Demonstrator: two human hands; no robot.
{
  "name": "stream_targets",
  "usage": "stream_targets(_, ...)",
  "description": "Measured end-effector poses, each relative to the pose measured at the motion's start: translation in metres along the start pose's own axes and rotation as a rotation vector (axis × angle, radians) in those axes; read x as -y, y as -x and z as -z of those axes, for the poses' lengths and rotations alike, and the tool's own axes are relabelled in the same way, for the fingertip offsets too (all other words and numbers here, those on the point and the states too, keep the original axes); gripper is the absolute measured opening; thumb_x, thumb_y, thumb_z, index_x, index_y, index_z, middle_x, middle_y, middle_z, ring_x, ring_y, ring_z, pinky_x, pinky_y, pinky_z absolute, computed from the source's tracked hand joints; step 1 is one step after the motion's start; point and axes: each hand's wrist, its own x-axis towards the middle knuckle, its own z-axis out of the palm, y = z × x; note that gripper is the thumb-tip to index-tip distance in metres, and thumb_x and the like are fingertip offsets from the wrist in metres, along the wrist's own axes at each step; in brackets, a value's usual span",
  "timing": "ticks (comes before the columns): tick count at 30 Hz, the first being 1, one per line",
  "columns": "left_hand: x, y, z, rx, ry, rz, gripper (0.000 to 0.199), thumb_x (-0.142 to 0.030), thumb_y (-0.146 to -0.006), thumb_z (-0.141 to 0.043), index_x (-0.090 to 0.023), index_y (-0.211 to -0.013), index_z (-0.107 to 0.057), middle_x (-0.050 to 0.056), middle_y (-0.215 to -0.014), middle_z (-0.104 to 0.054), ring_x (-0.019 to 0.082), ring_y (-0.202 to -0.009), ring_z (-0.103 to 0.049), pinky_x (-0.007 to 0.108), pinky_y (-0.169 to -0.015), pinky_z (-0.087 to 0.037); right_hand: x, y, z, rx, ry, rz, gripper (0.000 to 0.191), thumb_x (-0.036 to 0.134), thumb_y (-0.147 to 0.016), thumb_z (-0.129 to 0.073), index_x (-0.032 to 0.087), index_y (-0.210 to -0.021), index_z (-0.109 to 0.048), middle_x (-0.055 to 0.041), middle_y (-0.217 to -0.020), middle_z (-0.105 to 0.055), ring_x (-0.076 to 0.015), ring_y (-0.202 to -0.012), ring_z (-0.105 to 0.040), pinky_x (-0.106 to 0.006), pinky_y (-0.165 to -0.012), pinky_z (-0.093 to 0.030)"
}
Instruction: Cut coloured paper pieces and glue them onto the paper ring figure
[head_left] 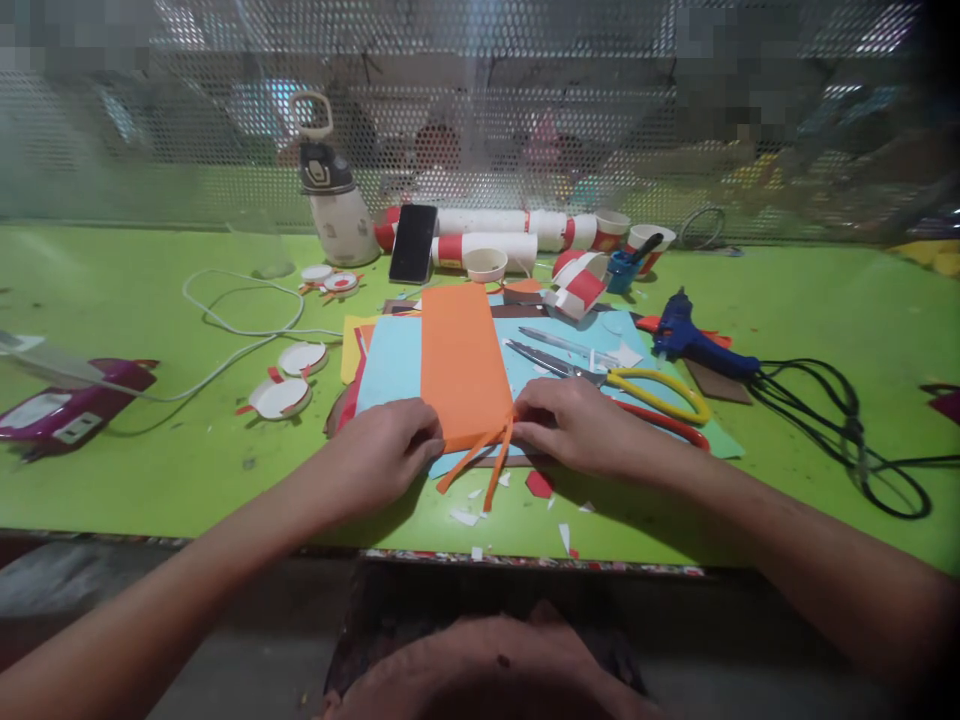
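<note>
Orange paper is smack mid-frame, left hand curled in, pinching its lower-left corner, right hand likewise pinching the lower-right.

Slim bare forearms and wrists

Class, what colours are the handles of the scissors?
The scissors have one yellow handle and one red handle, shown best in the head view.
</note>
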Motion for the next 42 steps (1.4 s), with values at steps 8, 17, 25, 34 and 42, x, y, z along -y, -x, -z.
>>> stream_targets(8, 0.004, 0.012, -0.013, -0.119, -0.104, -0.189, 0.027, -0.030, -0.094, -0.034, -0.018, -0.081, -0.054, 0.007, -0.085, -0.055, 0.022, -0.079, -0.052, 0.036, -0.070, -0.041, -0.023, 0.043, 0.043, -0.101, 0.210, 0.103, 0.026, 0.018, -0.087, -0.052, 0.014, -0.111, -0.063, -0.0110, -0.095, -0.063, -0.0221, -0.090, -0.057, -0.032, -0.077, -0.044)
stream_targets(17, -0.002, 0.016, -0.010, -0.148, -0.160, -0.289, 0.016, -0.023, -0.085, -0.041, -0.019, -0.082, -0.056, 0.008, -0.085, -0.056, 0.023, -0.079, -0.052, 0.038, -0.069, -0.042, -0.069, 0.085, 0.059, 0.036, 0.584, -0.238, 0.046, 0.030, -0.087, -0.049, 0.017, -0.131, -0.053, -0.0149, -0.098, -0.060, -0.0280, -0.091, -0.056, -0.035, -0.074, -0.044)
stream_targets(25, -0.057, 0.018, -0.019, -0.233, -0.201, -0.176, 0.028, -0.042, -0.088, -0.044, -0.017, -0.083, -0.056, 0.010, -0.085, -0.056, 0.027, -0.084, -0.053, 0.040, -0.072, -0.043, -0.061, 0.060, 0.059, 0.196, 0.484, -0.309, 0.068, 0.019, -0.074, -0.060, 0.026, -0.139, -0.041, -0.0131, -0.106, -0.065, -0.0259, -0.085, -0.062, -0.028, -0.063, -0.042)
stream_targets(34, -0.078, 0.011, -0.050, -0.309, -0.366, -0.198, 0.028, -0.035, -0.091, -0.042, -0.015, -0.082, -0.058, 0.013, -0.086, -0.054, 0.028, -0.083, -0.048, 0.043, -0.074, -0.043, -0.063, 0.076, 0.070, 0.166, 0.378, -0.247, 0.046, 0.039, -0.084, -0.054, 0.021, -0.127, -0.053, -0.0117, -0.096, -0.068, -0.0277, -0.086, -0.063, -0.034, -0.069, -0.046)
stream_targets(42, -0.073, 0.010, -0.049, -0.310, -0.157, -0.217, 0.025, -0.021, -0.093, -0.038, -0.017, -0.074, -0.054, 0.009, -0.083, -0.053, 0.022, -0.079, -0.049, 0.036, -0.070, -0.043, -0.061, 0.144, 0.066, 0.022, 0.322, -0.044, 0.045, 0.018, -0.083, -0.048, 0.024, -0.128, -0.048, -0.0144, -0.110, -0.058, -0.0310, -0.104, -0.054, -0.043, -0.080, -0.048)
